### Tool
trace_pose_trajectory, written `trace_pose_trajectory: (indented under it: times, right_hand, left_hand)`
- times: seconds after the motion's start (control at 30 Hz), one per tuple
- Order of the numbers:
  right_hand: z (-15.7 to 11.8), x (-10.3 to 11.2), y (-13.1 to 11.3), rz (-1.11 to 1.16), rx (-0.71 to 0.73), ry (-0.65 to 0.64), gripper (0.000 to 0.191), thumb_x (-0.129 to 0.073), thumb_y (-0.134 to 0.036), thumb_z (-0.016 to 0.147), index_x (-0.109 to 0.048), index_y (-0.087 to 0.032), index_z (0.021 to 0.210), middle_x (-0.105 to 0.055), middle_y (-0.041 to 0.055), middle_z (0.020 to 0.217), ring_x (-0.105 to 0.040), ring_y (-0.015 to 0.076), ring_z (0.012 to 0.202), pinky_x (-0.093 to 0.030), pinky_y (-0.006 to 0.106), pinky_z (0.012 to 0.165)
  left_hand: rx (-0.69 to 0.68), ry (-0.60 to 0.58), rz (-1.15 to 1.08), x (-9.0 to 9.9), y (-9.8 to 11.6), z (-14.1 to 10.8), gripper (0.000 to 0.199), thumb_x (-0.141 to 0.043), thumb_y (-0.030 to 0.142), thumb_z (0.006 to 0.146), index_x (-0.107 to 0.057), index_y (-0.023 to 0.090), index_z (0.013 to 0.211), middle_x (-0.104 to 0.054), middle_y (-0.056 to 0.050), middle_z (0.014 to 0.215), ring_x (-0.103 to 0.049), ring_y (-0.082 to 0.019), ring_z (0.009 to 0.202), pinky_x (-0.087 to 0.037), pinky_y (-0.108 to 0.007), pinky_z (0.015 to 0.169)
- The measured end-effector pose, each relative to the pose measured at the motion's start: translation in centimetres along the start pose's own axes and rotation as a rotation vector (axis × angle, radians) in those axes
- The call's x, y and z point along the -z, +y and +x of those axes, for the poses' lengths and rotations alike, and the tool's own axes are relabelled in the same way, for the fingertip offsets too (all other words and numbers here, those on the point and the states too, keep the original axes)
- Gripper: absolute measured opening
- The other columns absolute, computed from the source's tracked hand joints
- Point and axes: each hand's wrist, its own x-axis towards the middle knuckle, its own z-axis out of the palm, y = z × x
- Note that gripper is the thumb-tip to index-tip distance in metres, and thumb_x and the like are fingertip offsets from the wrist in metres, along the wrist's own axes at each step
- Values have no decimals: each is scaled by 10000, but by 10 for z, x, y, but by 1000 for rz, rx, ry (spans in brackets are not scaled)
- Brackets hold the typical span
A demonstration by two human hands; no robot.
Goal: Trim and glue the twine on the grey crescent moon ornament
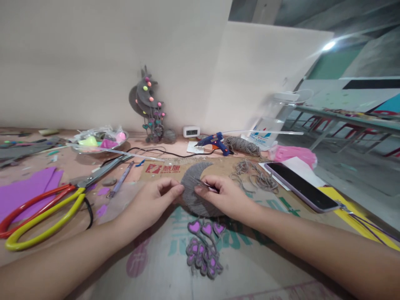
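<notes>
A grey yarn-wrapped crescent moon lies over the cardboard in front of me, tilted, its upper tip pointing right. My left hand pinches its left edge between thumb and fingers. On the right, my right hand is closed over the inner side of the crescent. A thin, dark, pointed tool sticks out between its thumb and fingers; its exact kind is unclear. Below the crescent lie strands of grey-outlined hearts with purple centres, some bunched together near the bottom.
Red-and-yellow-handled scissors, purple sheets and a pen lie left. Behind are a finished-looking moon ornament, a blue glue gun with its cord, and a small clock. Loose yarn and a phone lie right.
</notes>
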Motion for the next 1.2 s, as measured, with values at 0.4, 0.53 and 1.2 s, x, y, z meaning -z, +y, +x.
trace_pose_trajectory:
  times: [0.4, 0.53, 1.2]
  right_hand:
    - [-3, 5, 5, -37, -10, -115, 291, -524, -423, 814, -531, -161, 686, -426, -43, 586, -393, 85, 541, -303, 203, 497]
    - [-2, 4, 5, -69, 12, -122, 269, -528, -403, 814, -592, -153, 739, -447, -35, 617, -395, 91, 571, -302, 204, 515]
    - [-2, -2, 2, -103, 33, -85, 241, -528, -381, 813, -577, -160, 730, -466, -30, 621, -400, 94, 573, -308, 206, 514]
  left_hand:
    - [14, 76, -32, 2, 6, -1, 334, -433, 431, 877, -543, 165, 707, -508, 24, 606, -480, -120, 586, -367, -210, 554]
    - [7, 73, -40, 1, 8, -1, 367, -401, 450, 878, -533, 177, 671, -523, 17, 608, -494, -134, 600, -382, -218, 563]
    - [-15, 13, -10, -2, 7, 1, 227, -552, 393, 808, -614, 177, 839, -671, -14, 831, -601, -168, 740, -441, -237, 618]
